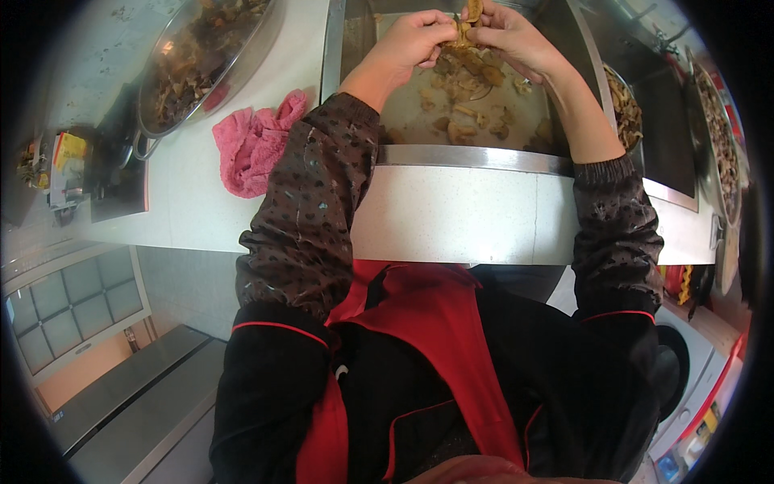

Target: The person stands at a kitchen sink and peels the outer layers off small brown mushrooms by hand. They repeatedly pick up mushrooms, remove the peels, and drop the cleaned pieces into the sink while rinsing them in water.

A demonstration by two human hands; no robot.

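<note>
Over a steel sink basin (478, 156), both of my hands meet at a brownish-yellow mushroom piece (464, 36). My left hand (417, 37) pinches its left side between thumb and fingers. On the other side, my right hand (514, 37) grips it with thumb and fingertips, and part of the piece sticks up above them. Cloudy water covers the basin floor below. Several mushroom pieces (462, 130) lie in it, with larger brown ones (478, 69) bunched just under my hands. Patterned sleeve covers reach to both wrists.
A large metal pan of mushrooms (193, 78) stands on the left counter (181, 199), near a crumpled pink cloth (257, 145). Right of the basin, a bowl of mushrooms (626, 112) sits in a second sink (665, 145). Another full container (716, 133) is farther right.
</note>
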